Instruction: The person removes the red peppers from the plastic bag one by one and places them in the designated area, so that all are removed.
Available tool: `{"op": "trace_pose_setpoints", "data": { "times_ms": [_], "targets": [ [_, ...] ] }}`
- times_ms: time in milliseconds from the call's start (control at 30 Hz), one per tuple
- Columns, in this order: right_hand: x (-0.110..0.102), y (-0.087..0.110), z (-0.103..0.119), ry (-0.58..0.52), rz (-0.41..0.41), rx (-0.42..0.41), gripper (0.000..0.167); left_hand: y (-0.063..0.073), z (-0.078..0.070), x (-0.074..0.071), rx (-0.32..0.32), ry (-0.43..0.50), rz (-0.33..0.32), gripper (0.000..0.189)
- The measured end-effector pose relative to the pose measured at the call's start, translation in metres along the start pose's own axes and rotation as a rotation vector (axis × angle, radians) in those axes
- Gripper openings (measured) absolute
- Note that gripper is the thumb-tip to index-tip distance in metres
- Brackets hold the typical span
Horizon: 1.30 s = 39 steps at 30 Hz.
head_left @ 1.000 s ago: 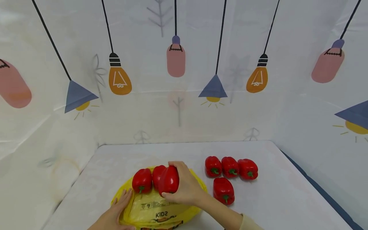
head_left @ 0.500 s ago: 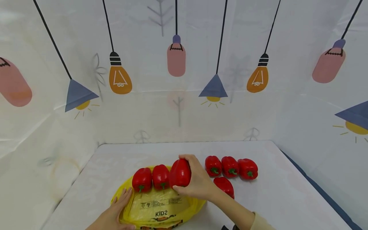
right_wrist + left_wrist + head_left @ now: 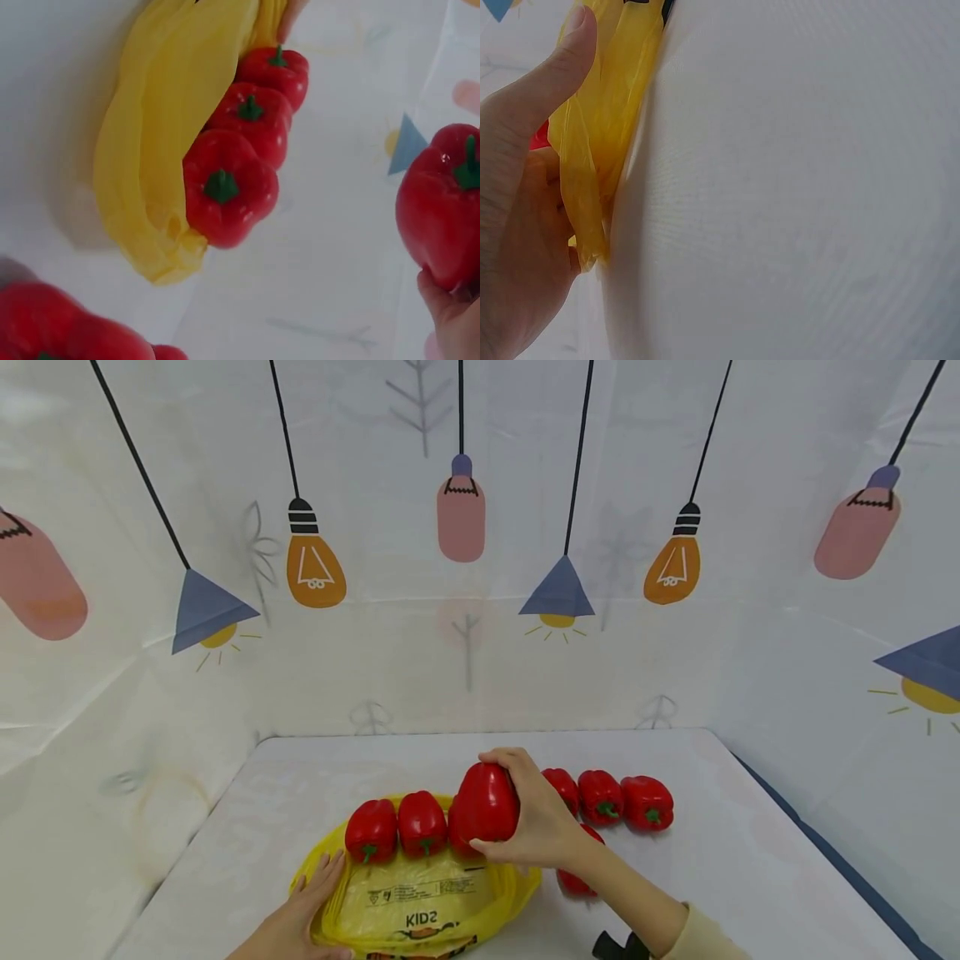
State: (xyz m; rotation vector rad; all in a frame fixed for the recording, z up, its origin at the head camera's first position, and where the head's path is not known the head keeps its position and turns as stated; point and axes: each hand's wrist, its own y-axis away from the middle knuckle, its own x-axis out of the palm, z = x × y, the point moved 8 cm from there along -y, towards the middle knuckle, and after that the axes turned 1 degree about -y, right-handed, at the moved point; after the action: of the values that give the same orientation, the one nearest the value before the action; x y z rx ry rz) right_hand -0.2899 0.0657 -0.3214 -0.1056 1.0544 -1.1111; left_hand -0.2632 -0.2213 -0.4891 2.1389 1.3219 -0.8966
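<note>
A red bell pepper (image 3: 487,802) is gripped in my right hand (image 3: 538,822), raised above the right part of a yellow plastic bag (image 3: 442,902). Thumb and fingers span its sides. Inside the bag's mouth stand a left bell pepper (image 3: 371,828), a middle bell pepper (image 3: 422,821) and a third one mostly hidden behind the held pepper. The right wrist view shows all of this row, including the nearest bell pepper (image 3: 229,187). My left hand (image 3: 307,906) rests against the bag's left edge, fingers straight and spread; its thumb (image 3: 562,64) overlaps the yellow plastic in the left wrist view.
Right of the bag, a back row holds a partly covered bell pepper (image 3: 564,787), another bell pepper (image 3: 600,795) and a rightmost bell pepper (image 3: 648,802). A nearer bell pepper (image 3: 576,885) is partly behind my right forearm. The white table (image 3: 750,860) meets a printed cloth wall behind.
My right hand has moved right and upward with the bell pepper, uncovering the middle one in the bag and part of a third. The left hand has stayed at the bag's edge.
</note>
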Motion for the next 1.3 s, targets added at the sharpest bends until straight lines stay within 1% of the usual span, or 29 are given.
{"op": "trace_pose_setpoints", "data": {
  "times_ms": [67,167,200,300,400,433,600,633,700,833,933,1000,1133,1300],
  "targets": [
    [-0.003,0.001,0.002,0.002,-0.004,-0.034,0.091,0.000,0.000,0.000,0.005,0.005,-0.001,0.104],
    [-0.008,0.002,0.004,-0.003,-0.004,-0.072,0.090,0.000,-0.001,0.000,0.037,-0.004,-0.011,0.103],
    [-0.009,0.002,0.005,-0.005,-0.002,-0.084,0.090,0.000,-0.001,0.000,0.039,0.001,-0.009,0.103],
    [-0.015,0.003,0.007,-0.020,0.002,-0.115,0.091,-0.001,-0.002,0.000,0.073,-0.006,-0.019,0.102],
    [-0.022,0.005,0.008,-0.024,0.007,-0.136,0.092,-0.001,-0.002,0.000,0.087,-0.004,-0.024,0.103],
    [-0.024,0.006,0.008,-0.024,0.006,-0.143,0.092,-0.001,-0.001,0.001,0.076,0.016,-0.017,0.103],
    [-0.036,0.011,0.009,-0.012,-0.013,-0.187,0.093,-0.002,0.002,0.003,0.021,0.052,-0.005,0.105],
    [-0.039,0.012,0.009,-0.008,-0.015,-0.188,0.093,-0.001,0.003,0.003,0.011,0.056,-0.004,0.105],
    [-0.043,0.014,0.008,0.004,-0.014,-0.180,0.094,-0.001,0.002,0.002,0.018,0.030,-0.019,0.105],
    [-0.051,0.018,0.004,0.022,-0.011,-0.129,0.095,-0.001,0.000,0.002,0.027,0.015,-0.025,0.106],
    [-0.059,0.022,0.001,0.030,-0.023,-0.110,0.096,-0.002,0.001,0.002,0.015,-0.001,-0.017,0.106],
    [-0.062,0.024,0.000,0.034,-0.028,-0.106,0.097,-0.003,0.003,0.002,-0.007,-0.013,-0.009,0.106],
    [-0.068,0.030,-0.005,0.047,-0.031,-0.099,0.097,-0.003,0.004,0.002,-0.027,-0.031,0.004,0.107],
    [-0.076,0.035,-0.008,0.053,-0.047,-0.101,0.097,-0.004,0.004,0.002,-0.023,-0.032,0.009,0.106]
  ]
}}
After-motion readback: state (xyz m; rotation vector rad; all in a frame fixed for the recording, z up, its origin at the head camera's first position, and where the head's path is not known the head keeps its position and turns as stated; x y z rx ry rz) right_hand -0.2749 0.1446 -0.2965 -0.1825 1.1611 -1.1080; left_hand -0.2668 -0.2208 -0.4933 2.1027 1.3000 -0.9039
